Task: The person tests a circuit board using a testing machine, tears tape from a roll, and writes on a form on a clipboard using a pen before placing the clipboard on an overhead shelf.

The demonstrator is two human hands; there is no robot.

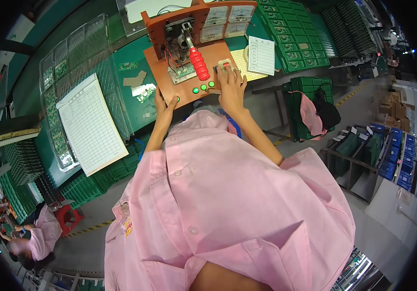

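An orange test fixture (162,80) stands on the green work surface, its red ribbed lever handle (199,64) slanting down over a green circuit board (184,72). My left hand (164,105) is at the fixture's lower left corner, thumb by a button, fingers partly hidden by its edge; it holds nothing visible. On the right of the base, my right hand (231,87) rests with its fingers apart at a small light-coloured piece with a red part (226,64). Green round buttons (203,88) sit along the front edge between my hands. Analog meters (212,33) are mounted at the back.
A gridded paper pad (92,127) lies on clear trays of boards at left. Green trays with boards (293,36) and a printed card (261,55) are at upper right. A black and pink bag (326,114) lies right. Another person (43,233) is at lower left.
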